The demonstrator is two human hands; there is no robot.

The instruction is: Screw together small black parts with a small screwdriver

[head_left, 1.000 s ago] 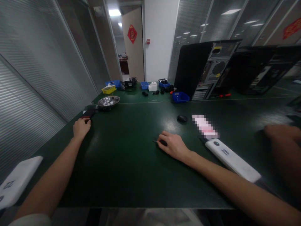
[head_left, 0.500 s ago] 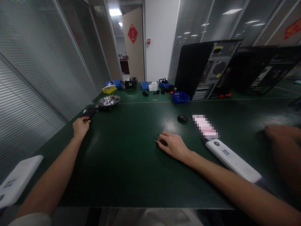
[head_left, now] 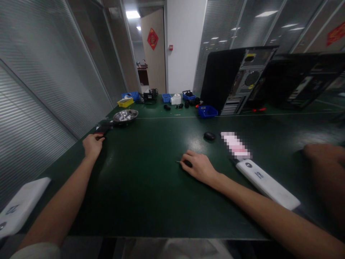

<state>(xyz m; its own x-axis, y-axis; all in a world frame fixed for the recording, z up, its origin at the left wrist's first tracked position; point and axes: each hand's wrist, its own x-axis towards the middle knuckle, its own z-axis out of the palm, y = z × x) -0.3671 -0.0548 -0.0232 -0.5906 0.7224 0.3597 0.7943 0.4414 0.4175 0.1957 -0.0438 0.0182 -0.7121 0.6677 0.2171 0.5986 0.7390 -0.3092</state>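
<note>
My right hand (head_left: 198, 166) rests on the green table (head_left: 142, 180), closed round a small screwdriver (head_left: 188, 163) with a black handle. Its thin metal shaft points left from my fingers. Over at the table's left side, my left hand (head_left: 93, 145) is closed with the fingertips bent together. They are at the near end of a dark flat object (head_left: 104, 128) with a red edge, partly blurred out. What the fingers grip there is too small to make out. Just beyond lies a round metal dish (head_left: 125, 116) with small pieces in it.
A black computer mouse (head_left: 209, 136) lies beyond my right hand. White power banks, one marked 18 (head_left: 266, 183) and another (head_left: 24, 205), lie at either side. A blue bin (head_left: 207, 111) stands before a computer tower (head_left: 223, 79). Another person's arm (head_left: 326, 162) rests at right.
</note>
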